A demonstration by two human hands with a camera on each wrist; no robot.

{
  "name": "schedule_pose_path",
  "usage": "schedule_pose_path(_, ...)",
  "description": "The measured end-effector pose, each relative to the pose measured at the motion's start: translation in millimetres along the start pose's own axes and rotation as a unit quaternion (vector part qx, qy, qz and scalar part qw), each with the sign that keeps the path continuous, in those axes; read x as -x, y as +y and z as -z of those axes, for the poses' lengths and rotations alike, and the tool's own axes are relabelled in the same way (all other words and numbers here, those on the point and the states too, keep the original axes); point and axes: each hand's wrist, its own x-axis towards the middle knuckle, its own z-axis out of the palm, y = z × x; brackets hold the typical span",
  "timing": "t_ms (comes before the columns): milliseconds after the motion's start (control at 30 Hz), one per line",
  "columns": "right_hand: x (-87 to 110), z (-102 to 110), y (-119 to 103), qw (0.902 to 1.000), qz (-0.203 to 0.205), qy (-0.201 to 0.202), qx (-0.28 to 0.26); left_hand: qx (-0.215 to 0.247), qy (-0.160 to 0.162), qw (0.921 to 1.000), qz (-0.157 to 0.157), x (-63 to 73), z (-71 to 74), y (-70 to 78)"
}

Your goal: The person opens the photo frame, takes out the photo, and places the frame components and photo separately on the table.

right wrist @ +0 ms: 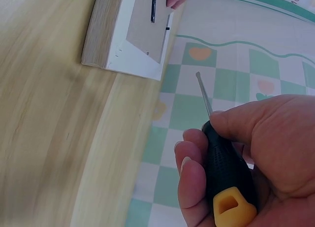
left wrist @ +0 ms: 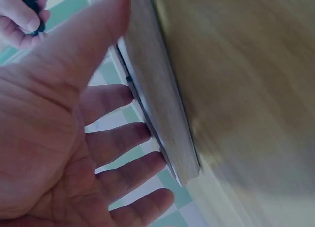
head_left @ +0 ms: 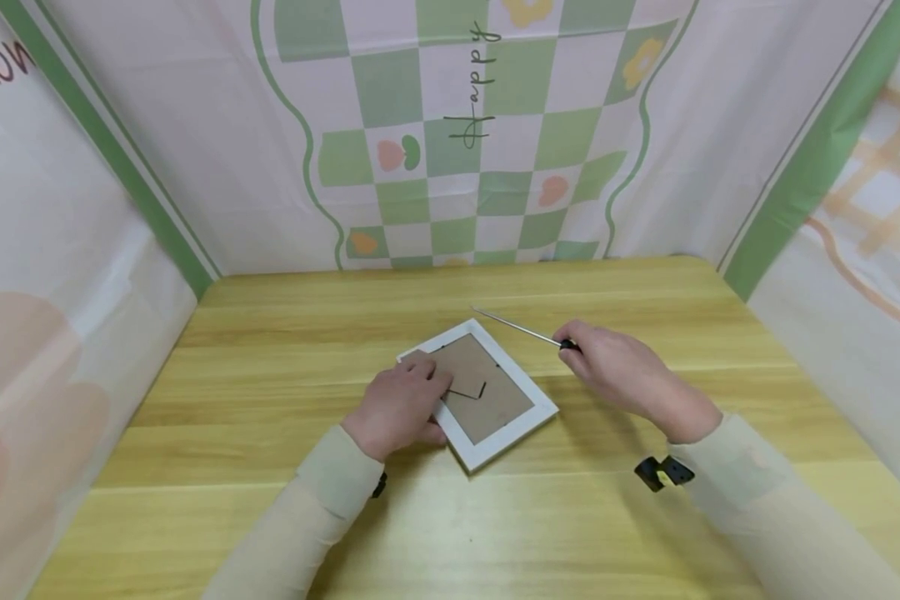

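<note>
A white picture frame (head_left: 513, 367) lies face down and turned at an angle on the table, its brown backing board (head_left: 498, 410) showing. On the board is a thin black L-shaped piece (head_left: 483, 391), partly under my left fingers; small dark tabs sit along the board's edges. My left hand (head_left: 396, 408) holds the frame's left side, fingers over the back and thumb by the outer edge. To the right, my right hand (head_left: 618, 367) grips a screwdriver (right wrist: 229, 160) by its black and yellow handle. Its metal shaft points up and left, with the tip beyond the frame's far corner.
The wooden table (head_left: 270, 333) ends at a hanging cloth (head_left: 450, 192) with green and white checks. Printed cloth walls stand on the left and right. A small black device (head_left: 663, 472) is at the right cuff.
</note>
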Motion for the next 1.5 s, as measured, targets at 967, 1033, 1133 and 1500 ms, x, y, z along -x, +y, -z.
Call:
schedule_pose_path(967,8.2,0,3,0.9999,0.005,-0.001,-0.010,-0.083,0.079,0.9917,0.059,0.4,-10.3,23.4)
schedule_pose_path(1033,8.5,-1,3,0.9999,0.006,0.000,-0.010,-0.081,0.080,0.9916,0.061,-0.1,-10.9,24.0)
schedule_pose_path(1133,8.3,-3,2,1.0000,0.006,0.002,-0.008,-0.069,0.076,0.9926,0.064,-0.4,-11.5,24.3)
schedule_pose_path(1500,7.7,-5,2,1.0000,0.001,0.004,-0.008,-0.029,0.095,0.9939,0.050,1.0,-16.7,20.2)
